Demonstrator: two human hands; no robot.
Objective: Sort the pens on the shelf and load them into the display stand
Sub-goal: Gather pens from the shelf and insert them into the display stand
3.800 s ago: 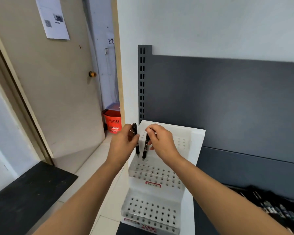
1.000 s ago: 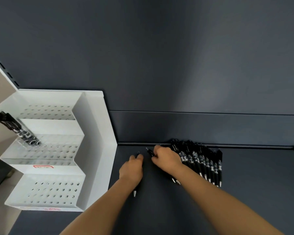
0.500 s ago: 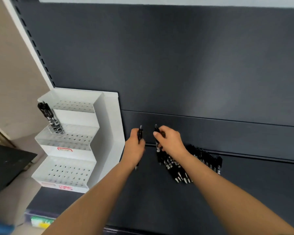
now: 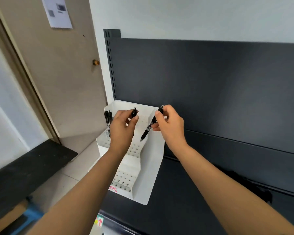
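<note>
Left hand [image 4: 121,128]: thumb and fingers pinch a black click pen [image 4: 134,112], upright with its button end up. My fingers hide the pen's lower part. It is over the upper tiers of the white stepped plastic display stand [image 4: 151,175], which has rows of holes.

Right hand [image 4: 170,126]: fingers grip a second black pen [image 4: 149,127] by its upper half. This pen is tilted, tip down and to the left, in front of the stand's right side wall. Its tip is in no hole.

A few black pens [image 4: 108,121] stand in holes at the stand's far left corner.

The stand sits at the left end of the dark grey metal shelf [image 4: 176,209]. A blurred dark heap [image 4: 255,185] lies on the shelf well to the right; I cannot tell its items apart.
</note>
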